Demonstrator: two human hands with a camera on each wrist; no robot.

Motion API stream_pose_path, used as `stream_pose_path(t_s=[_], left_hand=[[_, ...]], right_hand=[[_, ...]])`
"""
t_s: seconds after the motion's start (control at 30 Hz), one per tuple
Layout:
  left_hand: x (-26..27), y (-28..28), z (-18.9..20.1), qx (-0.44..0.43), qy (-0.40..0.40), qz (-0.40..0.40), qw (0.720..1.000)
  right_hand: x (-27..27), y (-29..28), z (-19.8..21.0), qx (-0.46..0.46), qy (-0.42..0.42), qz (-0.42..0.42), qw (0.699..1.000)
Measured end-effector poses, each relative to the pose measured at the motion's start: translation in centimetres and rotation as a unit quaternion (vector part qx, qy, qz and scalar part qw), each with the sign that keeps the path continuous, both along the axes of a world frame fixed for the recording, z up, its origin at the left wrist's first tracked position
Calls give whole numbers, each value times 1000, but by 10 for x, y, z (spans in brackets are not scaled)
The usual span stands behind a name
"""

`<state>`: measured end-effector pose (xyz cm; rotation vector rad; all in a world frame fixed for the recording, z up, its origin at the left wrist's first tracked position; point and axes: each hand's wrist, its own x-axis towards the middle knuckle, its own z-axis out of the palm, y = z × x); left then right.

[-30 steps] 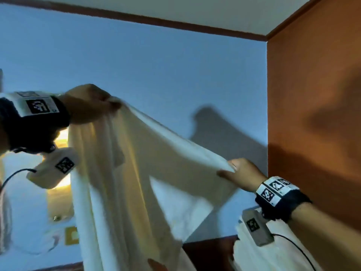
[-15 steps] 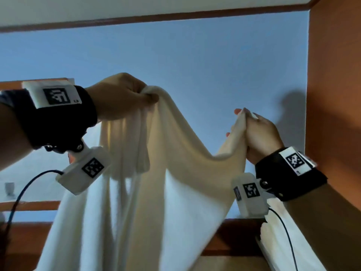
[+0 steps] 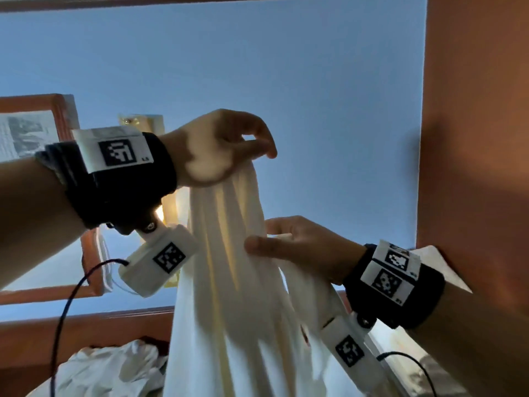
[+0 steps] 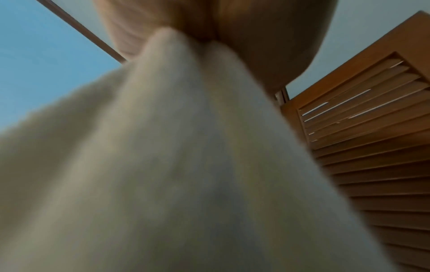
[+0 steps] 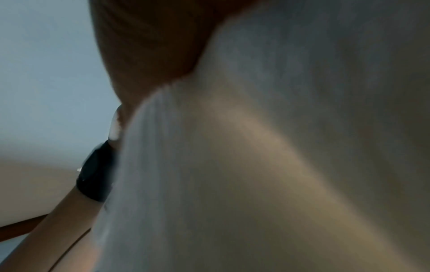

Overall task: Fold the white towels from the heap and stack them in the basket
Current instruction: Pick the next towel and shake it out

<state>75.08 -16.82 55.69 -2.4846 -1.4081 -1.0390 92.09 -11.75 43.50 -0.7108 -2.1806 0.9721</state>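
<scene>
the left hand (image 3: 220, 144) is raised high in the head view, its fingers curled and pinching the gathered top of the towel (image 3: 229, 282), which hangs down from it in long pleats. the right hand (image 3: 297, 247) sits lower, thumb and fingers closed on a side fold of the same towel about midway down. a second ago the two hands were well apart with the cloth spread wide between them; half a second ago they held two corners level; now both corners seem to be together in the left hand, and the right has dropped to take the hanging edge. i judge that the first fold, corner to corner, is made and the right hand is readying the next one. the heap (image 3: 108, 368) of white cloth lies low at the left behind the towel; the basket is not in sight. in the left wrist view the towel (image 4: 174, 165) fans out blurred beneath the left hand (image 4: 256, 36), clamped between its fingers, with a slatted door (image 4: 372, 147) at the right. in the right wrist view the towel (image 5: 279, 165) fills nearly the whole picture under the right hand (image 5: 151, 46), and the left forearm with its black band (image 5: 95, 176) shows at the lower left.
</scene>
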Motion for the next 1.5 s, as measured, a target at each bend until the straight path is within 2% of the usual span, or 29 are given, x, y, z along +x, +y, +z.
stream_pose_path(t_s=[0.17, 0.27, 0.33, 0.43, 0.53, 0.6, 0.67, 0.77, 0.87, 0.93, 1.0, 1.07, 1.13, 1.23, 1.3, 1.37, 1.43, 1.5], left_hand=[[10, 10, -25, 2, 13, -20, 1000], [12, 15, -36, 19, -15, -16, 1000], [4, 17, -43, 23, -44, -23, 998], [-16, 21, -70, -77, -35, -30, 996], [-32, 28, -107, -225, -32, 21, 974], [-47, 34, -119, -243, -45, 60, 967], [-63, 37, -117, -224, -58, 91, 969], [-71, 37, -102, -131, -112, 106, 979], [-38, 23, -76, -11, -98, 47, 994], [-5, 10, -60, 23, -58, -11, 998], [16, 2, -50, 39, -38, -33, 998], [19, -1, -48, 39, -15, 1, 999], [7, 0, -61, 7, 62, 91, 994], [-15, 7, -107, -71, 163, 210, 961], [-33, 15, -129, -109, 152, 243, 952], [-62, 22, -132, -134, 119, 256, 950], [-97, 23, -126, -124, 107, 283, 945], [-122, 19, -119, -90, 92, 320, 939]], right_hand=[[15, -8, -6, -34, 18, -5, 999], [24, -9, -6, 34, -7, -64, 997], [35, -5, -1, 82, 23, -135, 987], [58, 9, 13, 147, 84, -195, 966], [82, 22, 22, 202, 82, -248, 944], [98, 32, 23, 208, 74, -268, 938], [111, 36, 23, 186, 63, -272, 942], [119, 35, 17, 198, -7, -277, 940], [99, 12, 13, 216, -96, -238, 942], [75, -6, 11, 174, -123, -185, 959], [55, -11, 3, 206, -132, -156, 957], [53, -12, 6, 250, -99, -195, 943], [64, -9, 13, 246, -29, -235, 940], [82, -2, 22, 249, 33, -251, 935], [89, 3, 20, 251, 20, -264, 931], [100, 14, 16, 245, 24, -301, 921], [118, 26, 14, 218, 27, -345, 913], [129, 34, 9, 199, -20, -366, 909]])
